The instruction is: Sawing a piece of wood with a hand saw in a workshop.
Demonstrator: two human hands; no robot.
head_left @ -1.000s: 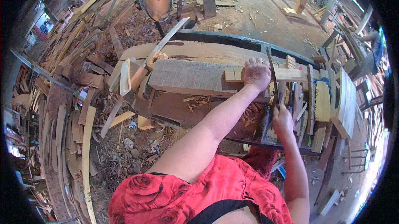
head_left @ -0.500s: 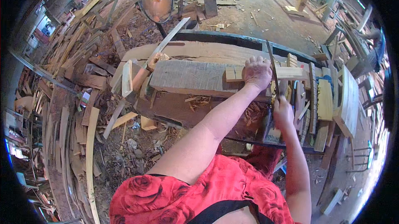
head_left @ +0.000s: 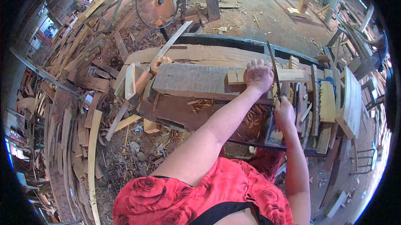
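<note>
My left hand (head_left: pixel 259 76) is closed over a pale wooden strip (head_left: pixel 294 75), pressing it onto a thick grey beam (head_left: pixel 192 79). The strip lies crosswise in view and its right end juts past the beam. Just right of those fingers, my right hand (head_left: pixel 285 114) is wrapped around the handle of a handsaw. The narrow dark saw blade (head_left: pixel 274 62) points away from me and crosses the strip. Its handle is mostly hidden in my fist. How deep the blade sits in the wood I cannot tell.
Wood offcuts (head_left: pixel 327 99) crowd the bench's right end. Shavings (head_left: pixel 201 104) lie in front of the beam. A round fan (head_left: pixel 157 3) stands beyond the bench, and long planks (head_left: pixel 92 154) and scrap cover the ground at left. At far right is part of another person (head_left: pixel 378 49).
The whole view has shifted slightly. My right hand and the saw have moved only a little along the cut line. My left hand keeps its place on the strip.
</note>
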